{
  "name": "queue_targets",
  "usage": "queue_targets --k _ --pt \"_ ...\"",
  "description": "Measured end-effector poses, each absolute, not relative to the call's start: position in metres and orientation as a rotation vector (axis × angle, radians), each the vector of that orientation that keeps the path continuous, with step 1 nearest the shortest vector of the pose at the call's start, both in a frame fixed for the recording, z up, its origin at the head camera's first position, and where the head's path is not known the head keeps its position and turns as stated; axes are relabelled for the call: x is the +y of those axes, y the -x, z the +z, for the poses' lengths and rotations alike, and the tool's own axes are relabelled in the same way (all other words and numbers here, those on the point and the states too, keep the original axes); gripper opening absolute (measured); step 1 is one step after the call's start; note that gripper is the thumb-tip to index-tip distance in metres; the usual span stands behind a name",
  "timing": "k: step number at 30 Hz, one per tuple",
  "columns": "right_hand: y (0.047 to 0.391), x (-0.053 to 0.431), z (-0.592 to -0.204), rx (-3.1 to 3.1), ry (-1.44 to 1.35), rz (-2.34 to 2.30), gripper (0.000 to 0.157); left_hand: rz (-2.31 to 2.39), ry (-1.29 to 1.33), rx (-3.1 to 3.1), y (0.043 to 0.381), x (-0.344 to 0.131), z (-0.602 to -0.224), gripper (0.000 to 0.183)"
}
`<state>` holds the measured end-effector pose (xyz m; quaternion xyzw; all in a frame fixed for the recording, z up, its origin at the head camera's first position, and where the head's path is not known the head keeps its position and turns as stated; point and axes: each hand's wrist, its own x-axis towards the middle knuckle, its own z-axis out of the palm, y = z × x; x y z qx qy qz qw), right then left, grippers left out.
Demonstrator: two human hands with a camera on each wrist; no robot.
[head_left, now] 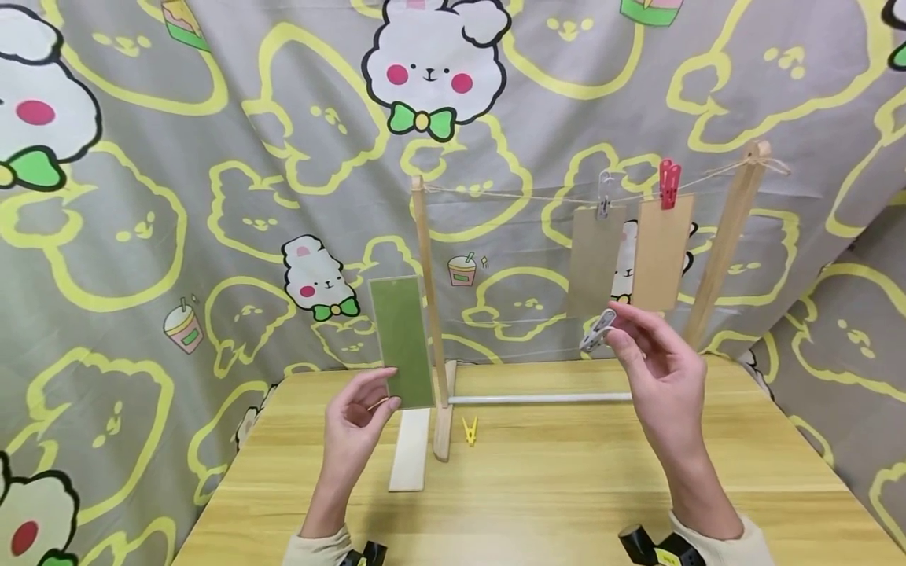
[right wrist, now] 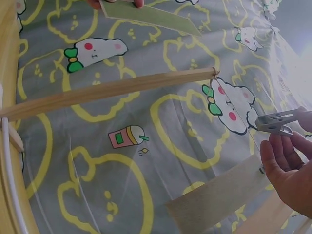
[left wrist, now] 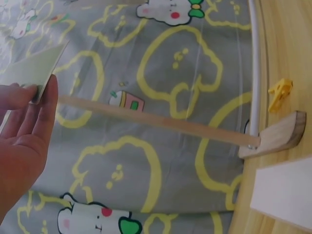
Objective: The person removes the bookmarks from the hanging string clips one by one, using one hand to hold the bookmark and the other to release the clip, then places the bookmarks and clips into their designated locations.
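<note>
My left hand [head_left: 359,413] pinches the lower left corner of a green rectangular card [head_left: 403,342], which stands upright in the air beside the left post of a wooden frame. In my right hand [head_left: 661,373], a grey clothespin [head_left: 598,330] is pinched between thumb and fingers, in front of the hanging cards. A string [head_left: 495,193] runs between the posts. From it hang a grey-brown card [head_left: 594,263] under a clear-grey clothespin [head_left: 604,196] and a tan card [head_left: 661,251] under a red clothespin [head_left: 669,185].
A yellow clothespin [head_left: 470,431] lies on the wooden table [head_left: 538,487], near the foot of the left post [head_left: 429,291]. A pale flat strip [head_left: 409,456] lies left of that foot. A white rod [head_left: 538,398] joins the frame low down; the right post [head_left: 725,244] leans at the right.
</note>
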<state>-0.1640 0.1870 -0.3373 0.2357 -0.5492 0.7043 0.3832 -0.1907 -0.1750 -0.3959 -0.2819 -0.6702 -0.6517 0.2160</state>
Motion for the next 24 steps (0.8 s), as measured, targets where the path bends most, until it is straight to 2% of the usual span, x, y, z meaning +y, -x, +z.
queue_targets --k 7,18,24 --pt "0.167 0.184 -0.349 -1.308 -0.577 1.862 0.033 -1.815 0.816 -1.85 0.188 -0.184 -0.401 0.039" --pt "0.166 0.179 -0.356 -1.282 -0.583 1.932 0.032 -1.882 0.731 -1.836 0.187 -0.187 -0.406 0.039" --pt "0.163 0.177 -0.36 -1.377 -0.487 1.937 0.031 -1.893 0.74 -1.811 0.185 -0.191 -0.406 0.04"
